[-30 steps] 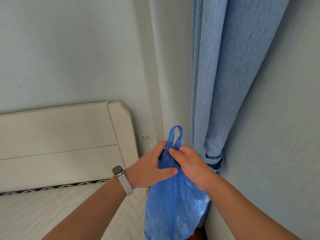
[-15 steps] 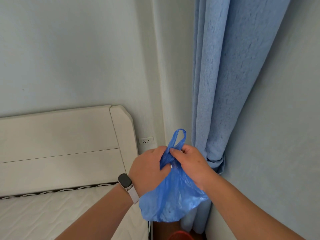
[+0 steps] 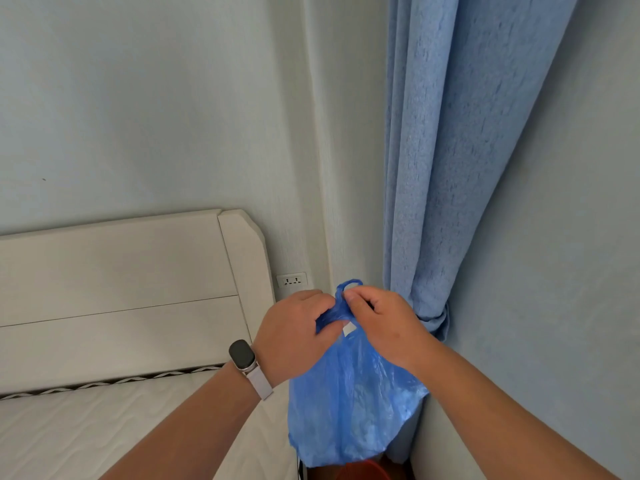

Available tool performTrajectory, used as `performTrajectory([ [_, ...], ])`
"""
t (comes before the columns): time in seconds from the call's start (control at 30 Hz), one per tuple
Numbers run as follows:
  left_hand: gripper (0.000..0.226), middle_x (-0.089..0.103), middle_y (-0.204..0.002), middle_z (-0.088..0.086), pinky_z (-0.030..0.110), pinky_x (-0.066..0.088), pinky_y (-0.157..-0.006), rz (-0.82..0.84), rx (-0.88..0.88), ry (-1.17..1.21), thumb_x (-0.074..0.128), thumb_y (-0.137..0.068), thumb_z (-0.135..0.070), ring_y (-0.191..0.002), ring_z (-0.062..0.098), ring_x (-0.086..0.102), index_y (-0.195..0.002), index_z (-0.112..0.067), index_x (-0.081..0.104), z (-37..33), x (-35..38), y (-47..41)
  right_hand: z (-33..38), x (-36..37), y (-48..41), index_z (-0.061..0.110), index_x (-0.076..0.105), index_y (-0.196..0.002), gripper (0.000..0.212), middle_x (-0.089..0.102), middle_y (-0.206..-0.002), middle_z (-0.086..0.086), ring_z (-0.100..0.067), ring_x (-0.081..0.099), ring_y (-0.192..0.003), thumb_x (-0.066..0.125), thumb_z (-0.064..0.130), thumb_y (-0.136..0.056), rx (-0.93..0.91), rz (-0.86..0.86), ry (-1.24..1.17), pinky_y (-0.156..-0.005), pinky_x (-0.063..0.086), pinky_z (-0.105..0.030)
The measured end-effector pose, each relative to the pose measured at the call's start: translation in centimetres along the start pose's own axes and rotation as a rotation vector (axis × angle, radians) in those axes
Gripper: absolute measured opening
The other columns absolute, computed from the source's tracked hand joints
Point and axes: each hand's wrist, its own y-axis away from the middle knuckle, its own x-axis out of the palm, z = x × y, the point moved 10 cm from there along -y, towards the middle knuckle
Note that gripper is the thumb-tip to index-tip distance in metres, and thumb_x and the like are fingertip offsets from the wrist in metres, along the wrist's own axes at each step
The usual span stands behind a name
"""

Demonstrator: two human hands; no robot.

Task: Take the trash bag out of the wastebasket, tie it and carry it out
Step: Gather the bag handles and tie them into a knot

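A blue plastic trash bag (image 3: 349, 407) hangs in the air in front of me, held at its gathered top by both hands. My left hand (image 3: 294, 336), with a watch on the wrist, grips the bag's neck from the left. My right hand (image 3: 381, 320) pinches the handles from the right, and one small handle loop (image 3: 350, 285) sticks up between the hands. A red wastebasket rim (image 3: 360, 471) shows just under the bag at the bottom edge; most of it is hidden.
A white bed headboard (image 3: 138, 292) and mattress (image 3: 104, 420) lie to the left. A blue curtain (image 3: 450, 168), tied back, hangs close on the right against the wall. A wall socket (image 3: 292, 280) sits behind the hands.
The handle loop above my hands has become shorter as the hands worked the bag's top. The bag's body bunched up half a second ago and now hangs long again.
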Motion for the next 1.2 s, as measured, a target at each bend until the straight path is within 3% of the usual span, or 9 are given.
performTrajectory([
  [0.1,0.018,0.046,-0.066,-0.018,0.018,0.034,-0.054,-0.002,-0.057,0.067,0.060,-0.080,-0.040,-0.060,0.003,0.045,-0.089,-0.027,0.051,0.8,-0.4,0.0,0.2,0.9,0.2,0.006,0.058,-0.073,0.044,0.034,-0.048,0.014,-0.005,0.030,-0.048,0.047,0.041,-0.097,0.027,0.152,-0.007,-0.048,0.029,-0.024],
  [0.2,0.032,0.054,-0.078,-0.021,0.014,0.037,-0.063,0.036,-0.063,0.080,0.052,-0.081,-0.043,-0.070,-0.001,0.050,-0.110,-0.031,0.054,1.1,-0.2,0.0,0.0,1.8,0.7,0.014,0.057,-0.069,0.034,0.037,-0.051,0.016,-0.005,0.033,-0.049,0.062,0.040,-0.090,0.079,0.287,-0.085,-0.046,0.029,-0.019],
  [0.47,0.013,0.051,-0.076,-0.018,0.015,0.038,-0.061,0.066,-0.029,0.106,0.054,-0.088,-0.031,-0.073,0.004,0.051,-0.087,-0.022,0.065,0.8,0.4,-0.3,-0.9,3.3,1.3,0.015,0.055,-0.077,0.018,0.041,-0.065,0.008,-0.006,0.040,-0.061,0.069,0.004,-0.079,0.190,0.421,-0.251,-0.060,0.034,-0.022],
  [0.63,0.018,0.054,-0.071,-0.009,0.024,0.041,-0.059,0.087,-0.089,0.163,0.050,-0.087,-0.034,-0.069,0.012,0.052,-0.079,-0.021,0.061,1.4,0.9,-0.2,-1.3,3.1,1.1,0.018,0.054,-0.074,0.020,0.042,-0.065,0.005,-0.011,0.038,-0.061,0.061,0.000,-0.077,0.180,0.293,-0.259,-0.056,0.030,-0.028],
  [0.7,0.023,0.053,-0.068,-0.004,0.029,0.041,-0.059,0.095,-0.131,0.195,0.048,-0.087,-0.035,-0.067,0.015,0.051,-0.073,-0.018,0.056,1.8,1.3,-0.1,-1.3,3.0,0.9,0.016,0.054,-0.088,0.021,0.049,-0.069,0.003,-0.011,0.041,-0.062,0.060,0.000,-0.075,0.169,0.257,-0.300,-0.056,0.033,-0.030],
  [0.83,0.032,0.048,-0.060,-0.002,0.031,0.039,-0.056,0.114,-0.226,0.282,0.047,-0.087,-0.037,-0.056,0.013,0.045,-0.065,-0.013,0.048,2.5,1.8,0.1,-1.0,2.5,0.8,0.034,0.046,-0.116,0.053,0.065,-0.095,-0.011,-0.013,0.056,-0.073,0.067,0.004,-0.077,0.108,0.196,-0.382,-0.067,0.048,-0.030],
  [0.93,0.033,0.041,-0.054,-0.005,0.024,0.032,-0.048,0.118,-0.324,0.441,0.051,-0.091,-0.025,-0.049,0.008,0.037,-0.061,-0.013,0.046,2.9,1.7,0.2,0.0,1.6,1.0,0.037,0.042,-0.114,0.053,0.057,-0.106,0.001,-0.006,0.059,-0.079,0.073,0.014,-0.076,-0.035,0.093,-0.187,-0.067,0.052,-0.025],
  [1.07,0.033,0.042,-0.053,-0.003,0.022,0.031,-0.047,0.114,-0.369,0.551,0.052,-0.093,-0.020,-0.047,0.009,0.037,-0.060,-0.017,0.050,2.9,1.6,0.2,1.8,0.2,1.8,0.034,0.044,-0.106,0.039,0.039,-0.123,0.014,-0.011,0.052,-0.111,0.067,0.036,-0.074,-0.306,-0.104,0.200,-0.089,0.047,-0.029],
  [1.2,0.032,0.043,-0.057,0.003,0.026,0.032,-0.049,0.110,-0.370,0.577,0.051,-0.093,-0.022,-0.050,0.012,0.038,-0.062,-0.015,0.050,2.9,1.6,0.2,2.7,-0.7,2.5,0.021,0.053,-0.091,0.020,0.039,-0.122,0.004,-0.023,0.055,-0.103,0.067,0.027,-0.078,-0.446,-0.285,0.360,-0.084,0.049,-0.039],
])
